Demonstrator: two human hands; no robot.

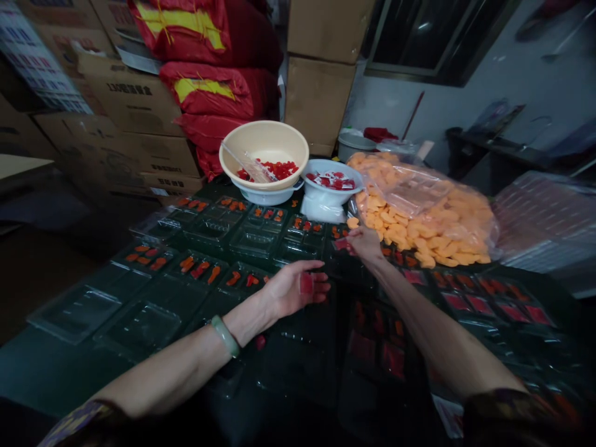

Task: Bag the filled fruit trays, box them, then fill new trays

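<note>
My left hand (298, 292) is turned palm inward over the table, fingers stretched, with a small red square packet (306, 283) held against the palm. A green bangle (225, 336) is on that wrist. Farther forward, my right hand (365, 242) pinches another flat red packet (341, 244) at a clear plastic tray. Small orange and red pieces (200, 268) lie in the compartments of several clear trays (137, 326) set in rows. On the right, some trays also hold flat red packets (479, 304).
A cream basin (265, 133) with red pieces rests on a pale tub. Beside it is a bluish bowl (331, 167) of red packets. A large clear bag of orange pieces (428, 217) lies at right. Cartons (321, 93) and red bundles (223, 93) are stacked behind.
</note>
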